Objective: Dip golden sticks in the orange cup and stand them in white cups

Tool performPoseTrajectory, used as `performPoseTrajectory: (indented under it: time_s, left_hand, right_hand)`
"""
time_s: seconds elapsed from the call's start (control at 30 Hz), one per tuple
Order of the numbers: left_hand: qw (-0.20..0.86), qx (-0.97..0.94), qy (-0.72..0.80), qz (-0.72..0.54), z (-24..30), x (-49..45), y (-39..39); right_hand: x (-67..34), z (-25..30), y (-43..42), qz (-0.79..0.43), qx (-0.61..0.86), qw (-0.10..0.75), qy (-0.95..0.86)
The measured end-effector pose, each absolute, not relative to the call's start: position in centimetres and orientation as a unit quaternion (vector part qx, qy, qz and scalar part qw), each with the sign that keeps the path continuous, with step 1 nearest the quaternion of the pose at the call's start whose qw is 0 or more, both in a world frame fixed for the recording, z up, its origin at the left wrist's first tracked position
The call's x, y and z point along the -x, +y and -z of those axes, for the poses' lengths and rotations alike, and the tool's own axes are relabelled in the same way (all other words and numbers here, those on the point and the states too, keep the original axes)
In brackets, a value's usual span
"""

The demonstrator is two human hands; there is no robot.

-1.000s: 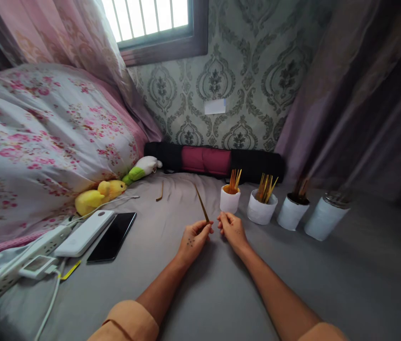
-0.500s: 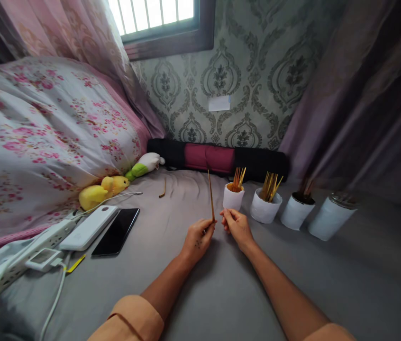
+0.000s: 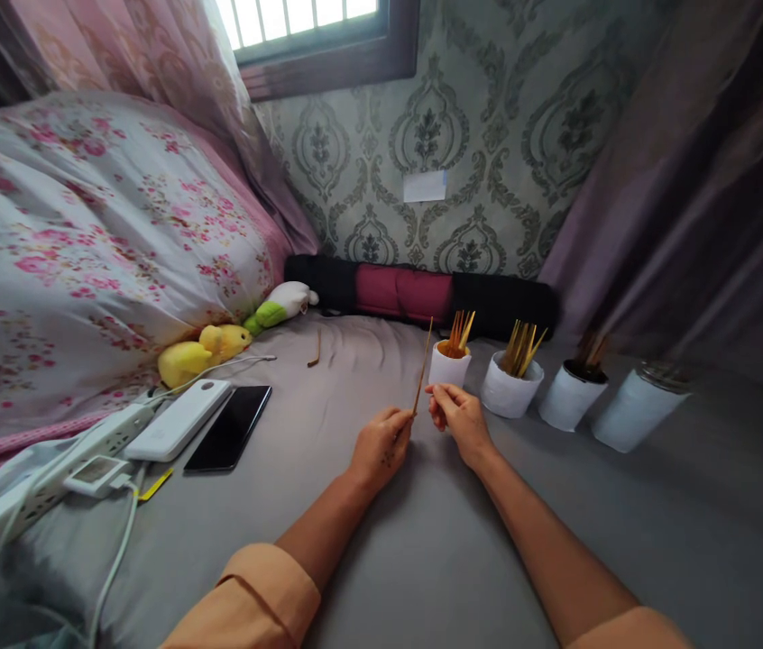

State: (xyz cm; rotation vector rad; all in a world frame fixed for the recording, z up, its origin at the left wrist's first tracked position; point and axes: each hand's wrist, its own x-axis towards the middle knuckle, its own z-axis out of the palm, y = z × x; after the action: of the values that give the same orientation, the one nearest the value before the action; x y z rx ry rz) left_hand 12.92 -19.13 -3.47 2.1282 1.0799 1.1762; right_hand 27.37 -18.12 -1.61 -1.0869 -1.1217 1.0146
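My left hand (image 3: 381,446) is closed round the lower end of a thin golden-brown strip (image 3: 425,362), which points up and leans to the right. Just right of it, my right hand (image 3: 457,416) is curled with thumb and fingertips together; whatever they may hold is too small to make out. The hands are apart. Beyond my right hand stands a white-wrapped cup (image 3: 449,368) with several thin golden strips (image 3: 461,333) upright in it. A wider white-wrapped cup (image 3: 512,394) with similar strips (image 3: 522,347) is to its right.
Two more white-wrapped containers (image 3: 572,406) (image 3: 638,419) stand farther right. A bent strip (image 3: 317,350) lies on the grey sheet. At left are a phone (image 3: 229,428), power bank (image 3: 179,419), power strip (image 3: 50,469) and plush toys (image 3: 202,354). A black-and-maroon roll (image 3: 405,293) lies by the wall.
The strip in my left hand has swung from leaning left to leaning right. My right hand stays beside it, fingers still curled. The whole view has shifted slightly.
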Motion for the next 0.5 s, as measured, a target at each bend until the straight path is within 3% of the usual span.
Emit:
performPoseTrajectory:
  time_s: [0.37, 0.5]
  left_hand:
    - [0.286, -0.761, 0.399, -0.424, 3.72, -12.65, -19.19]
    - [0.216, -0.799, 0.401, -0.391, 3.56, -12.60, -19.27]
  right_hand:
    - [-27.31, 1.42, -18.23, -0.465, 0.457, 0.591, -0.475]
    - [-27.34, 1.41, -18.31, -0.472, 0.452, 0.590, -0.474]
